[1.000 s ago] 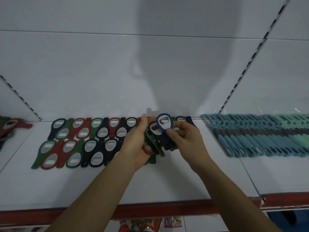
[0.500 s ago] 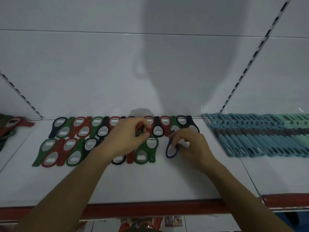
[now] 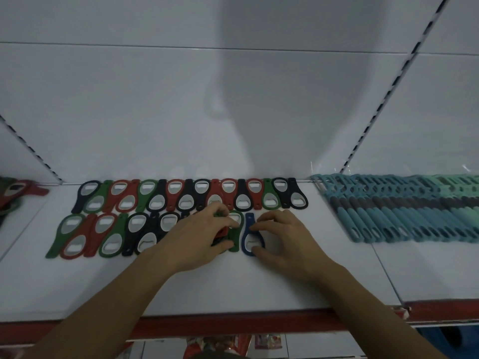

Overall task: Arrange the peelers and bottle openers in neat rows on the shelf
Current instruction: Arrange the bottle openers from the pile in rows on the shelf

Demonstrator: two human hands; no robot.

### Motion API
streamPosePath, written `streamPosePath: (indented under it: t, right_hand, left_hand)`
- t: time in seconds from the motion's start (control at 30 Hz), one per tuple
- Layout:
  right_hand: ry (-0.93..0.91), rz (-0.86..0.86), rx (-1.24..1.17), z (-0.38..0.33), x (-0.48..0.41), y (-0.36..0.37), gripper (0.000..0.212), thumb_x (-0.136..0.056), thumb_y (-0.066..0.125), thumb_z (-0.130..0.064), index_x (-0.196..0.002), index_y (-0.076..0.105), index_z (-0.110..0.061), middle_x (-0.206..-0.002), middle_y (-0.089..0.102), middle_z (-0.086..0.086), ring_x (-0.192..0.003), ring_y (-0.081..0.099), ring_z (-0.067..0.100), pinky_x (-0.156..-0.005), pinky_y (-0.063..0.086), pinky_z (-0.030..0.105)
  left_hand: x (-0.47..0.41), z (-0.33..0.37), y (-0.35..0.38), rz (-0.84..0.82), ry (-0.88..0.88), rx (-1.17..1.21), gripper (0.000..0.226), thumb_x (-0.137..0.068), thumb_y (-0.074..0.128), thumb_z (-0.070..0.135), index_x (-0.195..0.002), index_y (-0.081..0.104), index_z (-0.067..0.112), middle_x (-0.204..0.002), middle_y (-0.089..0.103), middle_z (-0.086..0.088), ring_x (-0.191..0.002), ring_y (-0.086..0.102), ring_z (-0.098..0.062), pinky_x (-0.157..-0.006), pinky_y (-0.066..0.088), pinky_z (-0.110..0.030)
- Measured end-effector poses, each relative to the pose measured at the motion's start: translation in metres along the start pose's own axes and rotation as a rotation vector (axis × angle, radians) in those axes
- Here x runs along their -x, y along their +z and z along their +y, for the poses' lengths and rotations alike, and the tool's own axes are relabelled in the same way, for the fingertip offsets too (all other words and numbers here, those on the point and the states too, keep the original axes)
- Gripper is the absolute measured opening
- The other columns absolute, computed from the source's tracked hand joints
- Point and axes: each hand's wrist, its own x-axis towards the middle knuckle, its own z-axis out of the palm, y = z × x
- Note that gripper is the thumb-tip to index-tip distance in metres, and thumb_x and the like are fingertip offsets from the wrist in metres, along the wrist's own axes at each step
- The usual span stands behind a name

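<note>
Both forearms reach in from the front edge of the shelf (image 3: 233,286), and the hands lie low, side by side, near its middle. The left hand (image 3: 199,237) is palm down, its fingers curled over the right end of the front row (image 3: 114,237). Its forefinger lies on the head of a green bottle opener (image 3: 235,230) and its thumb presses that opener's near end, so the hand is clamped on it. A red bottle opener (image 3: 224,231) shows only as a corner beneath the fingers.

The right hand (image 3: 282,239) is also palm down and pinches the blue bottle opener (image 3: 249,235). The thumb sits against the round near end, and the forefinger touches the narrow handle farther back.

The blue bottle opener lies flat on the shelf, just beside the green one on its right. Its slim handle points to the back edge. Its oval head, with a pale metal insert, faces the front edge.

The back row (image 3: 191,195) runs along the shelf's back edge. Its black, green and red openers are set head to tail, touching one another. The front row holds the same colours in the same alternating way, running from the left toward the left hand.

The teal peelers (image 3: 401,211) lie packed together on the right part of the shelf, well apart from the hands.
</note>
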Motion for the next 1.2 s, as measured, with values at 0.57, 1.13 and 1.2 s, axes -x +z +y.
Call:
streamPosePath:
  t: [0.57,1.13,1.2]
  right_hand:
    - [0.094,0.286,-0.530,-0.025,-0.012,-0.006,0.027,-0.088,0.068,-0.043,-0.112,0.063,-0.032,-0.108,0.068,-0.015,-0.088,0.064,0.014,-0.067,0.049,0.018]
    - [0.454,0.267,-0.640,0.005,-0.018,-0.027,0.014,-0.091,0.073,-0.015,-0.103,0.069,-0.023,-0.078,0.074,0.004,-0.058,0.071,0.019,-0.056,0.058,0.030]
    - [0.497,0.179,-0.458,0.008,-0.015,-0.023,0.022,-0.090,0.075,-0.020,-0.111,0.072,-0.024,-0.087,0.074,-0.001,-0.060,0.072,0.014,-0.061,0.061,0.027]
  left_hand:
    - [-0.015,0.029,-0.027,0.309,-0.229,1.731,0.036,-0.096,0.058,0.001,-0.127,0.068,0.016,-0.116,0.073,-0.008,-0.096,0.073,-0.021,-0.080,0.062,-0.033]
    - [-0.029,0.033,-0.015,0.284,-0.215,0.468,0.018,-0.095,0.068,0.038,-0.113,0.069,0.032,-0.104,0.063,0.020,-0.095,0.060,0.001,-0.087,0.053,-0.023]
    - [-0.026,0.031,-0.013,0.174,-0.115,0.257,0.028,-0.093,0.071,0.038,-0.120,0.068,0.029,-0.109,0.058,0.017,-0.098,0.058,-0.003,-0.090,0.053,-0.027]
